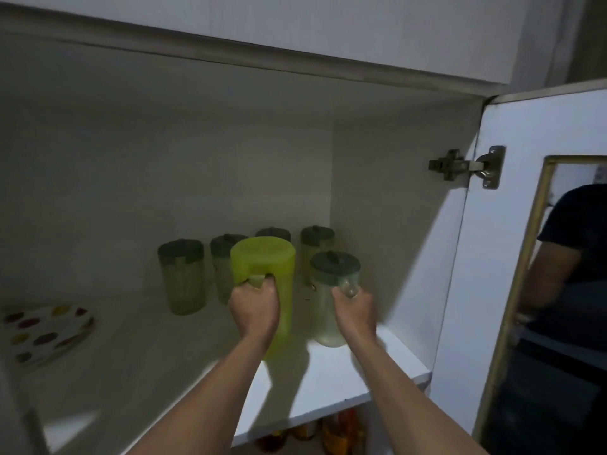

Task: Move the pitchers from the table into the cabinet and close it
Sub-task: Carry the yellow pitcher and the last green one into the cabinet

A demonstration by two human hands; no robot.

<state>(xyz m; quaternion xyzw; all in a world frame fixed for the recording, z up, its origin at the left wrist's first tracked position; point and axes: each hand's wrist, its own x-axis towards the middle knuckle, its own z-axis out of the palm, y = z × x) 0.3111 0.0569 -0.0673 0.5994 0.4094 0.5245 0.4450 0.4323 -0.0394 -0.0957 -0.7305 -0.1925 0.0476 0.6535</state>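
Observation:
Inside the open white cabinet, my left hand (254,307) grips the handle of a bright yellow-green pitcher (266,261) standing on the shelf (328,385). My right hand (354,311) grips the handle of a clear pitcher (328,326) with a dark green lid, just right of the yellow one. Behind them stand several more clear green-lidded pitchers: one at the left (182,277), one partly hidden behind the yellow pitcher (221,254), and one at the back right (317,241). Both held pitchers are upright.
A white plate with coloured dots (46,333) lies at the shelf's left. The cabinet door (492,257) stands open at the right, on a metal hinge (466,167), its glass panel reflecting a person. Yellow and orange items (331,431) sit on the shelf below.

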